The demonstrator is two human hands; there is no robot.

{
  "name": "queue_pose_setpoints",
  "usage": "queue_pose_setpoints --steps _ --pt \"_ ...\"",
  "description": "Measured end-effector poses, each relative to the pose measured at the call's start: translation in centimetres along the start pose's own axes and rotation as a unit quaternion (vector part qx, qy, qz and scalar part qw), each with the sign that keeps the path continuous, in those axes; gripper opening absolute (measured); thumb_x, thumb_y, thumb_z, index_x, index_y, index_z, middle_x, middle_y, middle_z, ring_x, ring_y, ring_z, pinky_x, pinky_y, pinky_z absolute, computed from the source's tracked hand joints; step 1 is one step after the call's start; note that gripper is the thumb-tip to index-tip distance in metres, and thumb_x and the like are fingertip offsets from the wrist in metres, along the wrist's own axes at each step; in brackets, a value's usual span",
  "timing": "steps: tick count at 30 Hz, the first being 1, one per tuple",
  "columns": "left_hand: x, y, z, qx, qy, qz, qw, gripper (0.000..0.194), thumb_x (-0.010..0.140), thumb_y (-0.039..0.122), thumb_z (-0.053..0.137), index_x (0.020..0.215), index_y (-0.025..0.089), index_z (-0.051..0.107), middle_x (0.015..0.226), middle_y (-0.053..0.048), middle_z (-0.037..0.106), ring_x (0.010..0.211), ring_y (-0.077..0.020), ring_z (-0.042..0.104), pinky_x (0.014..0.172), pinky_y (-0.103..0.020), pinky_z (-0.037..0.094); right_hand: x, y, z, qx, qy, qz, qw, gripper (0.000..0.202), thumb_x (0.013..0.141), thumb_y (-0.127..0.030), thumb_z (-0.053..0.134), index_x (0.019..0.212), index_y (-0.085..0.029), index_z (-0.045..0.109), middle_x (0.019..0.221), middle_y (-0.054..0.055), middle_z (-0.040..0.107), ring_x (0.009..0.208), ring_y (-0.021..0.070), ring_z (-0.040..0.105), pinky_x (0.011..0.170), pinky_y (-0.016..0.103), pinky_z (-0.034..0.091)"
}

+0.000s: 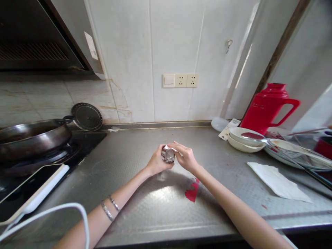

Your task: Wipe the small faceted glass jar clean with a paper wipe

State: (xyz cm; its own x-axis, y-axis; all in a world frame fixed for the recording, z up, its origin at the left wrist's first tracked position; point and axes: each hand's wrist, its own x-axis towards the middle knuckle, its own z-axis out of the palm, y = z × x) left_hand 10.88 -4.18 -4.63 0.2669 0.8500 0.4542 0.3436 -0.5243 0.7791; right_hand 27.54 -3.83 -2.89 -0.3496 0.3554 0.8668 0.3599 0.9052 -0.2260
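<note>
My left hand [157, 162] is wrapped round a small, shiny, clear-and-brown container [169, 156], which looks like a little glass jar, above the steel counter. At its top, my right hand [186, 157] has its fingers bent over and pressed on a thin white piece [169, 148], perhaps tissue. The fingers hide part of the container, and its contents are too small to make out. Torn red scraps [192, 192] lie on the counter just below my right wrist.
At the left, a steel pan [33, 136] sits on the stove, near a phone [31, 193] with a white cable [64, 206]. To the right stand a red thermos [267, 109], white bowls [245, 147] and plates with utensils. A white napkin [278, 181] lies in front of them.
</note>
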Motion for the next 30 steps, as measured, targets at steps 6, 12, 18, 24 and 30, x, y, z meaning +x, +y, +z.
queue_pose_setpoints --steps 6,12,18,24,30 --pt "-0.2 0.4 0.0 0.005 -0.014 0.029 0.999 0.07 0.054 0.02 0.078 0.116 0.019 0.046 0.11 -0.007 0.062 0.096 -0.0218 0.061 0.083 -0.034 0.048 0.1 -0.5 -0.2 -0.017 -0.022 -0.03 0.999 0.042 0.085 -0.004 0.042 0.116 -0.023 0.062 0.109 0.005 0.07 0.108 0.0194 0.064 0.1 0.043 0.051" --pt "-0.2 0.1 0.0 -0.023 -0.027 0.042 0.999 0.072 0.054 0.019 0.078 0.118 0.019 0.045 0.112 -0.007 0.061 0.098 -0.0218 0.061 0.085 -0.033 0.048 0.0 -0.9 0.2 0.008 -0.006 -0.021 1.0 0.037 0.087 -0.007 0.042 0.113 -0.024 0.063 0.106 0.004 0.072 0.105 0.0189 0.066 0.1 0.042 0.05" --pt "-0.3 0.3 0.0 -0.021 -0.018 0.008 1.0 0.073 0.053 0.025 0.081 0.116 0.017 0.044 0.1 -0.005 0.064 0.082 -0.0183 0.062 0.072 -0.029 0.049 -0.3 0.0 0.3 0.002 0.057 0.039 0.998 0.031 0.089 -0.011 0.048 0.107 -0.026 0.066 0.102 0.003 0.073 0.099 0.0201 0.069 0.096 0.039 0.054" --pt "0.0 0.6 -0.2 -0.055 -0.006 -0.027 0.998 0.066 0.054 0.024 0.078 0.111 0.017 0.045 0.1 -0.006 0.066 0.085 -0.0198 0.064 0.071 -0.029 0.049 -0.8 -0.8 0.7 -0.015 0.023 -0.09 0.996 0.051 0.085 -0.002 0.041 0.129 -0.024 0.053 0.117 0.005 0.068 0.117 0.0197 0.059 0.102 0.043 0.05" --pt "0.0 0.4 -0.2 -0.089 -0.009 -0.031 0.995 0.066 0.055 0.029 0.081 0.108 0.017 0.043 0.098 -0.006 0.065 0.079 -0.0171 0.063 0.069 -0.028 0.049 -0.4 -0.4 0.6 0.01 0.07 0.046 0.996 0.032 0.089 -0.012 0.047 0.111 -0.026 0.067 0.106 0.003 0.072 0.104 0.0211 0.067 0.097 0.041 0.053"
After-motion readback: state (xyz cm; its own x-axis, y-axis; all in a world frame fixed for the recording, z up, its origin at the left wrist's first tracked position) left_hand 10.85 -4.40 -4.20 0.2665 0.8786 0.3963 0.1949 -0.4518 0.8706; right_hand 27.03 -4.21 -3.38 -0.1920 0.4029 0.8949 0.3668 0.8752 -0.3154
